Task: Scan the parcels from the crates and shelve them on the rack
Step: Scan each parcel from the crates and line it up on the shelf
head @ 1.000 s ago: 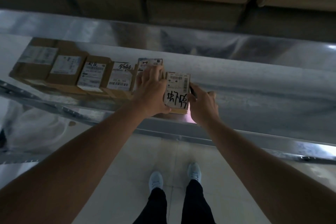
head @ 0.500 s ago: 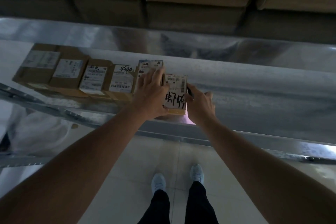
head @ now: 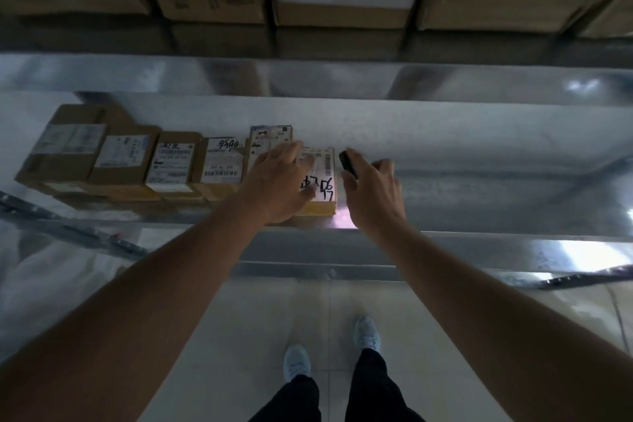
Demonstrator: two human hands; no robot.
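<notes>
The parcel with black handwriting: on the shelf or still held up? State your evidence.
On the shelf. The parcel with black handwriting sits on the metal shelf, ending the row of boxes; the left hand lies flat on it.

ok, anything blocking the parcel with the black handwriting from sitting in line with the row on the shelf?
Nothing visible. The parcel already sits on the shelf at the row's right end, left hand resting on it; the shelf to its right is bare.

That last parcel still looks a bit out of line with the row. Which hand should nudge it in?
Left, probably. The left hand already rests flat on the marked parcel, beside the row. The right hand is off the parcel and holds a dark scanner.
</notes>
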